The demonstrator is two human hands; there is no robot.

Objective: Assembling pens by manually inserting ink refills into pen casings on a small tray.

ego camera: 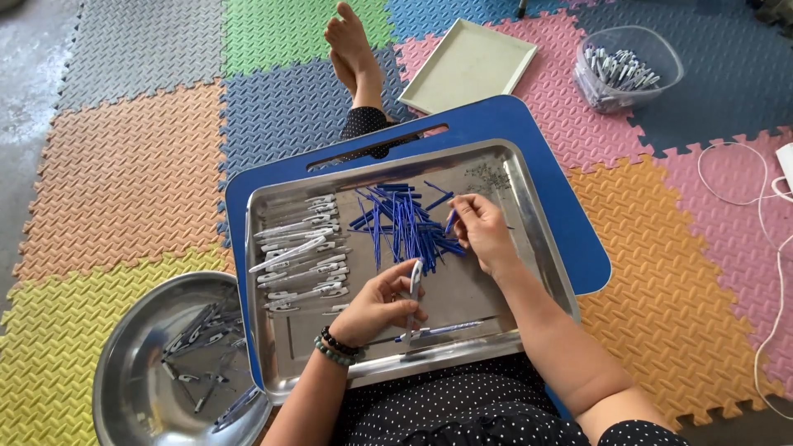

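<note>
— Which step is this?

— Pen assembly, it seems. The left hand [376,304] has its grip closed around a white pen barrel [415,281], upright above the steel tray [529,239]. The right hand [481,231] pinches one blue refill [450,221] at the edge of the refill pile [401,227].

— Next move?

— Likely lining the refill's tip up with the barrel's mouth.

— Counts?

— One tray on one blue lap surface [570,206], one round steel bowl [124,372], roughly a dozen barrels stacked [301,256]; refills too tangled to count.
</note>
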